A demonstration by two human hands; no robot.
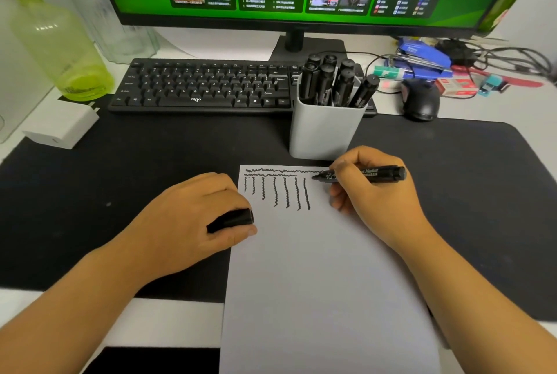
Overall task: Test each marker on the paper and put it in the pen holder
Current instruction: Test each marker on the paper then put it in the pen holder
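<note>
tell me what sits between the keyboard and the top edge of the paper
Head view: the grey pen holder, full of capped markers, stands on the black mat between keyboard and paper.

My left hand [193,217] and right hand [370,192] are bare, no rings, no watch, no gloves. Both my forearms are uncovered right down to the frame's edge below the paper [316,283], sleeveless.

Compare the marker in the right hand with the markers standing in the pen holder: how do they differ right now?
The marker in the right hand is uncapped, its tip bare; the markers in the pen holder all wear caps. The held marker lies nearly level over the paper; those in the holder stand upright or lean. Its cap sits in the left hand. All have black bodies and look like one model.
</note>
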